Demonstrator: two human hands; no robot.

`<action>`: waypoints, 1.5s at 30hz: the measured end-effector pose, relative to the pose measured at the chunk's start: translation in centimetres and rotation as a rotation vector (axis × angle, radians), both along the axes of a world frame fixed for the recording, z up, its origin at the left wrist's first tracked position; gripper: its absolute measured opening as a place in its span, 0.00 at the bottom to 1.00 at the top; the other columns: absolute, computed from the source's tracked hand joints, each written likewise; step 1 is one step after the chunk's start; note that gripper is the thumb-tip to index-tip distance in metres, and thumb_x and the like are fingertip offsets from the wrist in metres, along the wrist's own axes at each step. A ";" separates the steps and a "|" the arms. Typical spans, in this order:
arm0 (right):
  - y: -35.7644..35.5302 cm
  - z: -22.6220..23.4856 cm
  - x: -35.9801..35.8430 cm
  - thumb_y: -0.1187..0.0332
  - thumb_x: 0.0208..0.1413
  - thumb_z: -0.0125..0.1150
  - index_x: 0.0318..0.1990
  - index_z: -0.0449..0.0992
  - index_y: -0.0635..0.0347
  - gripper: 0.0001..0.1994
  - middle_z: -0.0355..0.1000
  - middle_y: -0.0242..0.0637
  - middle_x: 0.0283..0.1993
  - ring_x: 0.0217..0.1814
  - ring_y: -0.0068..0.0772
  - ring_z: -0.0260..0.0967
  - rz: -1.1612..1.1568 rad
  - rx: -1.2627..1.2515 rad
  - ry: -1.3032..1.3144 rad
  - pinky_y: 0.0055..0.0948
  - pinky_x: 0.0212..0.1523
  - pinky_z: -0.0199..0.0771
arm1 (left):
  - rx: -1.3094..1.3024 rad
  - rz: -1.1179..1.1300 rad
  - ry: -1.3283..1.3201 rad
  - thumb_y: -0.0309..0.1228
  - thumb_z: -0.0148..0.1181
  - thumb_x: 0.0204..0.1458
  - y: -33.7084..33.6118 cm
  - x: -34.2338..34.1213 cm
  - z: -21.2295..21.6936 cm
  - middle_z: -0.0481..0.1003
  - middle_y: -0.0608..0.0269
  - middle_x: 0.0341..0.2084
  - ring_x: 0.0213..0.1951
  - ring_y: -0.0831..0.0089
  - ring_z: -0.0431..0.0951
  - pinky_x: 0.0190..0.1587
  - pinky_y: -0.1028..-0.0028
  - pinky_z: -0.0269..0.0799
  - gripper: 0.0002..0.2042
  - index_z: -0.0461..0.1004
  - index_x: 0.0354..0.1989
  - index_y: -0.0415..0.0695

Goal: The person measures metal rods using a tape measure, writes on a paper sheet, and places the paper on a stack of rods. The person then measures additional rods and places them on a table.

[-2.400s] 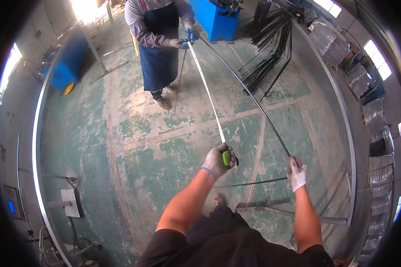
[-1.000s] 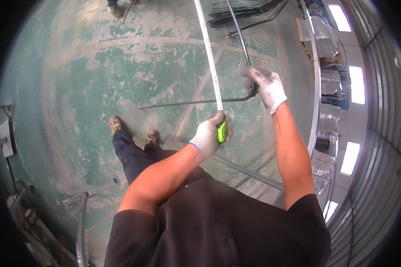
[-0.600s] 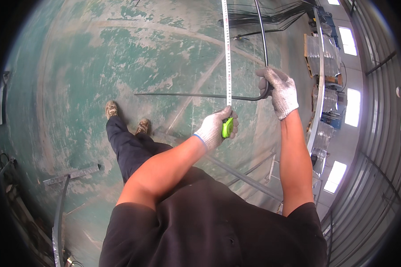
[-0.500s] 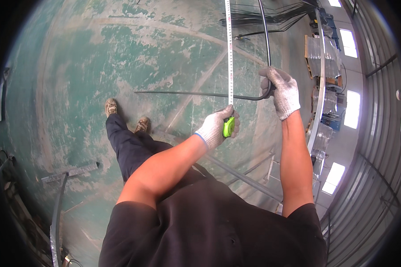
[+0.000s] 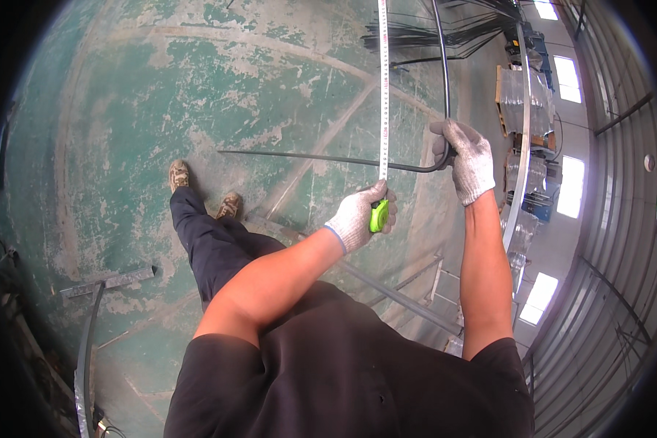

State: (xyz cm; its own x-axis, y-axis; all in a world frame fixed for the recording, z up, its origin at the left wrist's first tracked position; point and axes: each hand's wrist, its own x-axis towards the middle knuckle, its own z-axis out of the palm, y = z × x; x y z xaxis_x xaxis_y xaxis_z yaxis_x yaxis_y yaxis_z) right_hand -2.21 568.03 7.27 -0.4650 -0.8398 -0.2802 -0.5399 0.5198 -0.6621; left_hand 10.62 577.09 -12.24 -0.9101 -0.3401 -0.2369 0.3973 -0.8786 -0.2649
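Observation:
My left hand (image 5: pixel 359 217), in a whitish knit glove, is closed around a green tape measure (image 5: pixel 379 217). Its white blade (image 5: pixel 385 95) runs straight out from the case to the upper edge of the view and crosses a bent black rod (image 5: pixel 306 156). My right hand (image 5: pixel 469 157), gloved too, grips that rod at its rounded corner. From the corner one leg of the rod reaches left over the floor, and the other goes up past the top of the view, beside the blade. How the far end of the blade is fixed cannot be seen.
A bundle of thin black rods (image 5: pixel 445 33) lies at the upper right. Plastic-wrapped pallets (image 5: pixel 522 98) line the right wall behind a long pale rail (image 5: pixel 524 139). A metal stand (image 5: pixel 108 282) is at lower left, a grey beam (image 5: pixel 401 298) near my body. The floor is worn green.
Both hands, the tape measure and the rod's corner have shifted slightly down and to the right in the picture. Each hand keeps its hold.

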 end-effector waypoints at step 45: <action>-0.1 -0.2 -0.3 0.58 0.72 0.60 0.50 0.85 0.68 0.19 0.76 0.31 0.29 0.30 0.21 0.70 -0.004 0.004 0.042 0.23 0.33 0.69 | -0.057 -0.005 -0.046 0.45 0.52 0.74 0.3 0.1 0.7 0.74 0.58 0.27 0.27 0.64 0.77 0.28 0.64 0.73 0.19 0.73 0.41 0.39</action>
State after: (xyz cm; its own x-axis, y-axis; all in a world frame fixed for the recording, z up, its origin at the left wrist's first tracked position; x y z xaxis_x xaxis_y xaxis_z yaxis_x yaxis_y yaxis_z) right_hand -2.50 567.98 7.10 -0.4801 -0.8368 -0.2634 -0.5649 0.5246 -0.6370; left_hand 10.76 577.44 -11.51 -0.9002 -0.3501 -0.2590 0.4038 -0.8937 -0.1955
